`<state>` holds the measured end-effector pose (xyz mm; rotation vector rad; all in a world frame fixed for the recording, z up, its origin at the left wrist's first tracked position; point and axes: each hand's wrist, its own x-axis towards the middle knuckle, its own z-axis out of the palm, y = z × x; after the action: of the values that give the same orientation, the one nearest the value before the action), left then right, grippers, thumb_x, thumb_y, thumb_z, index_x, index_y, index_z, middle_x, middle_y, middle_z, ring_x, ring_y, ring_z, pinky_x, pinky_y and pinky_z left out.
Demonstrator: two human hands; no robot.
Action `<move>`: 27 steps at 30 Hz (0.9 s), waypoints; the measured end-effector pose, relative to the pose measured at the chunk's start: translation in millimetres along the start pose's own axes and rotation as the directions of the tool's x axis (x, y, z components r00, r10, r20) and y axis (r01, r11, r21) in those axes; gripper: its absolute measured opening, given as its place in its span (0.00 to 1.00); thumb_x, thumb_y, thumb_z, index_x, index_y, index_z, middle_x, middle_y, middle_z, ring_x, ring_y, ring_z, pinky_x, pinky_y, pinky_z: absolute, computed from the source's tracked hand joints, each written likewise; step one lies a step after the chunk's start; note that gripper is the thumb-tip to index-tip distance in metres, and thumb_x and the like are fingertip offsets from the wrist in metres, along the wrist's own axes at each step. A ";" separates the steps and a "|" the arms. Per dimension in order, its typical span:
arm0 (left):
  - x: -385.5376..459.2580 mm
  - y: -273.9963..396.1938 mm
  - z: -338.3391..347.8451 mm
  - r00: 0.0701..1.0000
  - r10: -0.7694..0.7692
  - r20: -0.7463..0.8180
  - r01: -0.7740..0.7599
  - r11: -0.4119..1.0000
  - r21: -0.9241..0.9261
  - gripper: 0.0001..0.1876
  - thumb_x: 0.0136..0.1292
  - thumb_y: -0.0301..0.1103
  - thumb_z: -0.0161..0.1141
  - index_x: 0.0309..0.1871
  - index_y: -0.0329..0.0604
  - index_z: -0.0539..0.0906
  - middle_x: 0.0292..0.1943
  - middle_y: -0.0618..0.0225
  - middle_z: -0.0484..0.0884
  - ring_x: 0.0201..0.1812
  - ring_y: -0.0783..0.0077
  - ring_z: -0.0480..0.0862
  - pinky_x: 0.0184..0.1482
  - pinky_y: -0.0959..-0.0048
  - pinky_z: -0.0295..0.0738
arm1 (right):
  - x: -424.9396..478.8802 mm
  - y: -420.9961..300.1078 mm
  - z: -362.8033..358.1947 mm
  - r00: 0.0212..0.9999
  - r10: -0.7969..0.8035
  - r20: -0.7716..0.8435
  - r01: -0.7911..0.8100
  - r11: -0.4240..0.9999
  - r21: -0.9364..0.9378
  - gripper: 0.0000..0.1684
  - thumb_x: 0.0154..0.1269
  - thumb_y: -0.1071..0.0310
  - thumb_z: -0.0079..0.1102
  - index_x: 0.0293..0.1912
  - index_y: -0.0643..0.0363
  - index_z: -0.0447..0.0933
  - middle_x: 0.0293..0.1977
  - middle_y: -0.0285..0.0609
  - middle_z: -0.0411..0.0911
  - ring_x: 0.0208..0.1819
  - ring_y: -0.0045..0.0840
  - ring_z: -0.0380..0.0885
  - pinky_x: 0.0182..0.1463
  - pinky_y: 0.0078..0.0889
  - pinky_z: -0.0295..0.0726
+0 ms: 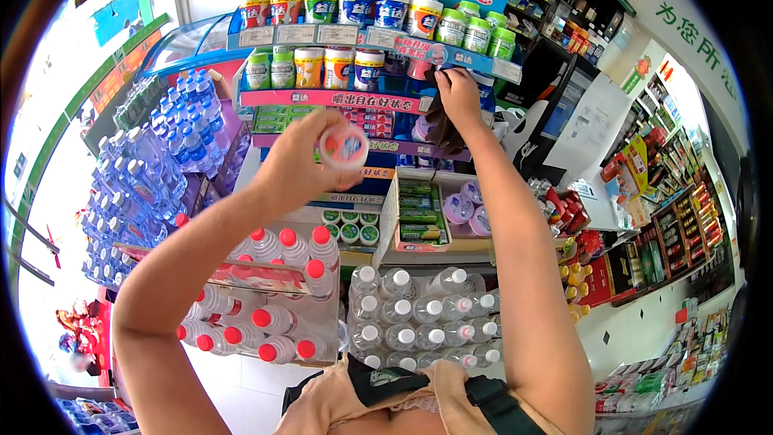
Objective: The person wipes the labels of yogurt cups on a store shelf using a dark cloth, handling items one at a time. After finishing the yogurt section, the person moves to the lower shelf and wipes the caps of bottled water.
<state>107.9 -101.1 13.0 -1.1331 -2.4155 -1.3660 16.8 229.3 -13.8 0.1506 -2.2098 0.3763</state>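
Observation:
My left hand [296,160] is closed around a small round tub [343,145] with a pink and white lid, held in front of a tiered gum display. A dark cloth [444,124] hangs from my right hand [460,93], which grips it at the display's middle shelf edge [338,99]. Pink containers [416,67] stand on that shelf beside the hand, partly hidden. Gum bottles with green lids [477,33] and bottles with white and yellow lids [321,3] fill the top shelf. Flat gum packs [284,119] lie on the shelf below.
Below the display is an open box of green gum packs [420,211] beside purple-lidded tubs [459,208]. Red-capped bottles [275,317] and white-capped bottles [397,308] stand nearest me. Blue-capped water packs [193,127] are stacked at left. A monitor [558,109] stands at right.

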 end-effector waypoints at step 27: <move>178.9 -62.0 112.7 0.914 0.267 -0.306 0.010 0.738 0.675 0.22 0.52 0.46 0.64 0.49 0.49 0.76 0.47 0.61 0.77 0.57 0.56 0.68 0.56 0.47 0.55 | -338.3 -99.2 -97.1 0.788 0.610 0.078 -0.577 0.689 0.440 0.16 0.65 0.61 0.54 0.41 0.67 0.76 0.39 0.47 0.77 0.42 0.35 0.75 0.49 0.31 0.71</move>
<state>-34.3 65.4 -11.9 -0.7271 -2.1705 -0.5026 322.3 158.4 -201.9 -0.3562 -2.0122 1.2368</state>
